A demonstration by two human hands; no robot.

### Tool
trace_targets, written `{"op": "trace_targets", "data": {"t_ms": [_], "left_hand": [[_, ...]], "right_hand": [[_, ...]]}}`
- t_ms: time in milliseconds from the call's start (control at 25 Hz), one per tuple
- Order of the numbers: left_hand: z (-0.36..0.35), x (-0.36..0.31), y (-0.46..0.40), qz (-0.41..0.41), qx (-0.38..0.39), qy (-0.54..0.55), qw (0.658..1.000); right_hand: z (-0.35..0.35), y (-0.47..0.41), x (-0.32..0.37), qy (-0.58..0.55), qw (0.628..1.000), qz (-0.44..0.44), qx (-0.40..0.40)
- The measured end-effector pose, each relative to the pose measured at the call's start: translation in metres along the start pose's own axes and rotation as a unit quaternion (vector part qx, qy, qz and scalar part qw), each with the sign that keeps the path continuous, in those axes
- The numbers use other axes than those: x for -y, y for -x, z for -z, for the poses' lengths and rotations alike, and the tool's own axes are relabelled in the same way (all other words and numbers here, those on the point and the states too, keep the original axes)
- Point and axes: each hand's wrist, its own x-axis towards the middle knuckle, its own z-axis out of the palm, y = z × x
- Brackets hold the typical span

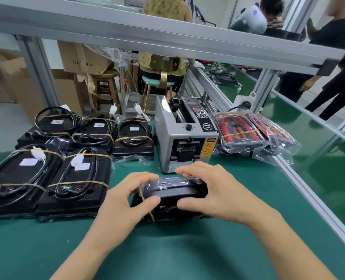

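Note:
A black plastic unit in a clear bag, bound with a tan rubber band, is tilted up on the green mat just in front of the grey tape dispenser. My left hand grips its left end, thumb on the near side and fingers curled over the top. My right hand grips the right end, fingers over the clear film on its top edge and thumb pressing the near face.
Several bagged black units with coiled cables and rubber bands lie in rows at the left. Bagged red-and-black parts sit right of the dispenser. An aluminium rail borders the mat on the right. People stand and sit beyond the frame.

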Motion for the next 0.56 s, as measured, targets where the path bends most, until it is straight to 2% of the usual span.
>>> {"op": "trace_targets", "data": {"t_ms": [80, 160, 280, 440, 560], "left_hand": [[0.000, 0.000, 0.000, 0.016, 0.003, 0.017, 1.000], [0.002, 0.000, -0.001, 0.020, 0.007, 0.023, 1.000], [0.004, 0.001, -0.004, 0.022, 0.019, 0.024, 0.999], [0.005, -0.001, -0.004, 0.005, 0.020, 0.003, 1.000], [0.007, 0.001, -0.005, -0.008, 0.024, -0.007, 1.000]], "right_hand": [[0.005, -0.007, 0.000, -0.072, 0.997, 0.009, -0.008], [0.007, -0.016, 0.001, -0.078, 0.997, 0.022, -0.004], [0.009, -0.023, 0.004, -0.030, 0.997, 0.064, 0.005], [0.002, -0.022, 0.010, 0.094, 0.985, 0.142, -0.022], [-0.006, -0.023, 0.015, 0.067, 0.993, 0.093, -0.026]]}}
